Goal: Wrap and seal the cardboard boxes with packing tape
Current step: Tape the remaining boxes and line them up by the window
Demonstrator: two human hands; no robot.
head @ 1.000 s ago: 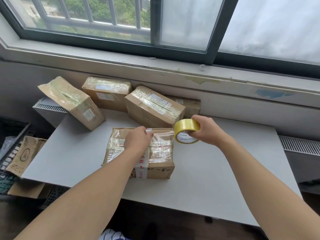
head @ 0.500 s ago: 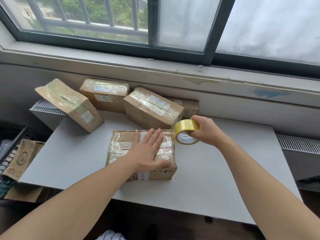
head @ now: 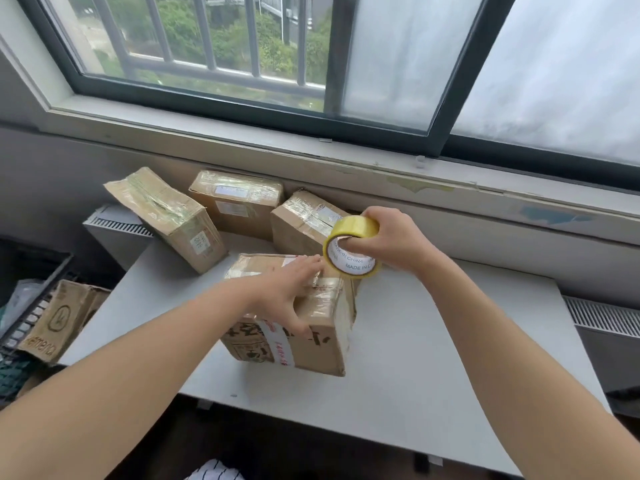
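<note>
- Box (head: 322, 351): brown cardboard, glossy tape across its top, a white strip with red print down its front; sits on the white table (head: 433, 358), near the middle, turned at an angle to the table edge.
- Left hand (head: 289, 294): laid palm-down on the box top, fingers (head: 308, 268) straight and spread, thumb reaching down over the front face; pressing, not clutching.
- Right hand (head: 393, 240): fingers curled into the core of the yellow tape roll (head: 351, 249), gripping it just above the box's far right corner.
- Cannot tell if a strip runs from roll to box.
- Other boxes (head: 239, 202): taped, at the table's far edge under the window.
</note>
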